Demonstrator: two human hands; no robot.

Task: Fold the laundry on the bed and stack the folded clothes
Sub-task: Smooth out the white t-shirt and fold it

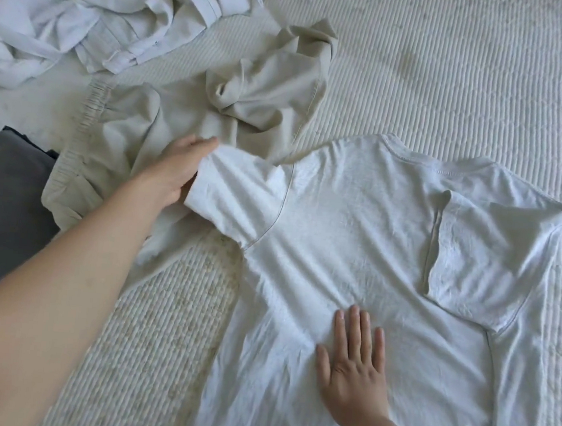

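A white T-shirt (354, 254) lies flat on the bed (457, 75), collar away. The left hand (177, 172) pinches its outstretched left sleeve (233, 194); the right hand (354, 367) presses flat, fingers spread, mid-shirt, inward of that sleeve.

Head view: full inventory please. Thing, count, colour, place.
T-shirt: 1, white, spread flat on the bed at centre right; right sleeve already folded in over the body.
Pants: 1, beige, elastic waistband, crumpled left of the T-shirt.
Unfolded pile: count cannot tell, white and pale blue, top left.
Folded clothes: at least 2 layers, dark grey over darker fabric, left edge.
Bed cover: 1, off-white, ribbed, under everything.
Left hand: 1, grips the end of the T-shirt's left sleeve.
Right hand: 1, flat, fingers straight, pressing the T-shirt's lower body.
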